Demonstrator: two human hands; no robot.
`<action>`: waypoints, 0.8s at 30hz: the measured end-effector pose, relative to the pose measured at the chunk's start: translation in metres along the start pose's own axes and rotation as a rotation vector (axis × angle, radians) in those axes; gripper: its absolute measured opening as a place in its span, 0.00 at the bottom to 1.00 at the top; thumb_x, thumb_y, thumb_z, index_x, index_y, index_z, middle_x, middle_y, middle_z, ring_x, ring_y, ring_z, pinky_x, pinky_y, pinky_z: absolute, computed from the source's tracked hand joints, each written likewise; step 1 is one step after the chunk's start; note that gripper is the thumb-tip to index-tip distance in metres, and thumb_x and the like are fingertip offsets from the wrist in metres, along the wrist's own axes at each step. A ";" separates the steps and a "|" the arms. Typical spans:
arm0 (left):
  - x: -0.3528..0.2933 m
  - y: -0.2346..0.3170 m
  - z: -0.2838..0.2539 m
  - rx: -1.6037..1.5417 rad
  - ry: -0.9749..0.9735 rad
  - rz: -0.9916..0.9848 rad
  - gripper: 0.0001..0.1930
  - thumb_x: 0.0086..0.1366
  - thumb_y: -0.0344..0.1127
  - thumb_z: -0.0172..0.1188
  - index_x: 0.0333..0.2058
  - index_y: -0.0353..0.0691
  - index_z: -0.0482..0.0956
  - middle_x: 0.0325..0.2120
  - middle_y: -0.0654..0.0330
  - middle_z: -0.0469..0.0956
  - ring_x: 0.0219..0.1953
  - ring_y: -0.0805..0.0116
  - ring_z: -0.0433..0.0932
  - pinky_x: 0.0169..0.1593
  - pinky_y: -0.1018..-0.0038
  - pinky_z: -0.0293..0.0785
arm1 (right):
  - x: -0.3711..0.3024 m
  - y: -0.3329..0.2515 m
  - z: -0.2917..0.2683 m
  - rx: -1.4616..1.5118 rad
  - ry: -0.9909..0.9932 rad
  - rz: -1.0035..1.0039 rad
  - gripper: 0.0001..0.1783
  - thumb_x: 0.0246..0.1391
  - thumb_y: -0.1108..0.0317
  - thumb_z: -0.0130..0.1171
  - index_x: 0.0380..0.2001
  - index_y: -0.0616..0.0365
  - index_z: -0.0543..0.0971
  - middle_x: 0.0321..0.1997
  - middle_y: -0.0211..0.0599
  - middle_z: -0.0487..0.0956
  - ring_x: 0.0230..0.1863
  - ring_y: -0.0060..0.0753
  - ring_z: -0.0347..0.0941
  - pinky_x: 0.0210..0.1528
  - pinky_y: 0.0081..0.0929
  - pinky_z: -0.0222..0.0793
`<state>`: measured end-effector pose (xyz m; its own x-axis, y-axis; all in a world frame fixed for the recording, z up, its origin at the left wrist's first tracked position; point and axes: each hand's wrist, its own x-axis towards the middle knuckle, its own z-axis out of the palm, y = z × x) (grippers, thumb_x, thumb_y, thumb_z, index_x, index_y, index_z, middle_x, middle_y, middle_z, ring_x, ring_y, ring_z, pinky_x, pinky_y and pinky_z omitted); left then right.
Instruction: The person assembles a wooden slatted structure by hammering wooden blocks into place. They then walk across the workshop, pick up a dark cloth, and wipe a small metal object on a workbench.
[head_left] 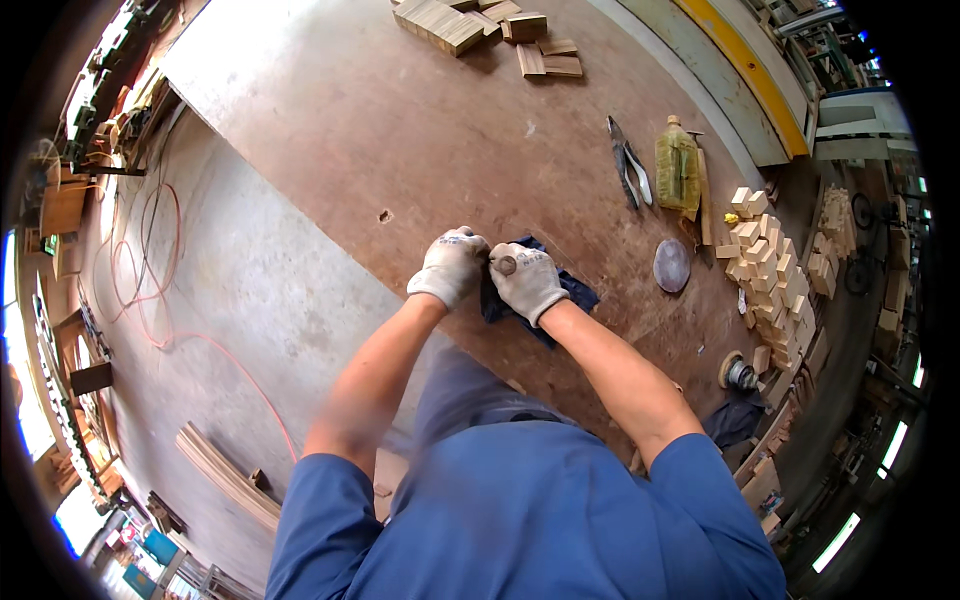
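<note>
Both my hands wear whitish work gloves and meet over the brown tabletop [400,150]. My left hand [453,266] is closed, its knuckles up, at the left edge of a crumpled dark navy cloth [575,290]. Beside it, my right hand [527,281] is closed on the same cloth, which bunches out under and around the glove. A round brownish spot shows on the back of the right glove. The fingertips of both hands are turned under, so anything else between them is hidden.
Pliers [630,165], a bottle of yellowish liquid [678,165] and a round greyish disc [671,266] lie to the right. Beyond them are piled small wooden blocks [770,265]. More wood blocks [440,25] sit at the far edge. A reddish hose [225,350] crosses the floor at left.
</note>
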<state>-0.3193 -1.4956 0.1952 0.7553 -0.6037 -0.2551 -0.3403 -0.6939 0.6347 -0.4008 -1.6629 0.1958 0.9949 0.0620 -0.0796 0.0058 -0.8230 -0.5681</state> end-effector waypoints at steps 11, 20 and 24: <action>-0.009 0.007 0.010 -0.061 0.055 0.079 0.14 0.62 0.30 0.65 0.46 0.50 0.90 0.39 0.53 0.83 0.48 0.50 0.81 0.53 0.59 0.78 | -0.006 0.006 0.001 0.061 0.055 0.033 0.05 0.62 0.64 0.61 0.38 0.52 0.80 0.36 0.45 0.85 0.39 0.54 0.83 0.43 0.49 0.80; 0.001 0.004 0.013 0.194 -0.087 0.003 0.09 0.66 0.40 0.62 0.39 0.49 0.88 0.41 0.54 0.84 0.49 0.50 0.82 0.54 0.58 0.79 | -0.003 -0.001 -0.005 0.001 -0.024 0.012 0.05 0.59 0.65 0.61 0.37 0.50 0.79 0.36 0.46 0.85 0.39 0.52 0.84 0.42 0.49 0.79; 0.003 0.004 0.008 0.208 -0.132 0.001 0.09 0.66 0.36 0.60 0.39 0.48 0.89 0.43 0.54 0.84 0.50 0.52 0.82 0.55 0.59 0.79 | -0.018 0.003 -0.009 0.000 0.012 -0.016 0.04 0.59 0.66 0.59 0.30 0.51 0.78 0.32 0.45 0.82 0.36 0.53 0.82 0.38 0.49 0.77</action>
<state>-0.3228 -1.5035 0.1907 0.6801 -0.6407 -0.3563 -0.4589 -0.7510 0.4747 -0.4178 -1.6716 0.2034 0.9958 0.0684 -0.0606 0.0218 -0.8219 -0.5692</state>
